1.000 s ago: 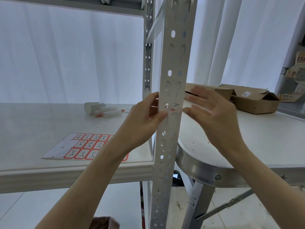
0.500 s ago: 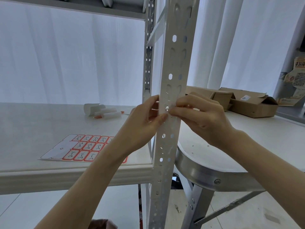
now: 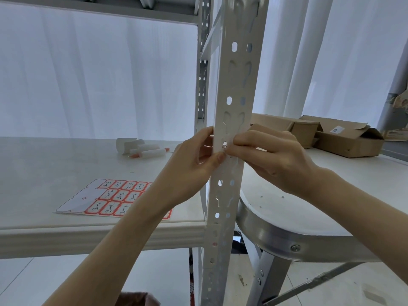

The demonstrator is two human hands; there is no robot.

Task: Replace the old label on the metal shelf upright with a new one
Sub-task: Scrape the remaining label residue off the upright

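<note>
Left hand and right hand raised, fingers curled.

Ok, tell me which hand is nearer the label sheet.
Left. The left hand grips the upright just right of the sheet, its forearm crossing above the sheet's end; the right hand is at the upright's other side, farther off.

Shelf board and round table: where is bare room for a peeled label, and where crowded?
Free: shelf board left of the label sheet and between sheet and paper rolls; round table between upright and cardboard boxes. Crowded: the upright, where left hand grips and right hand pinches the label.
</note>
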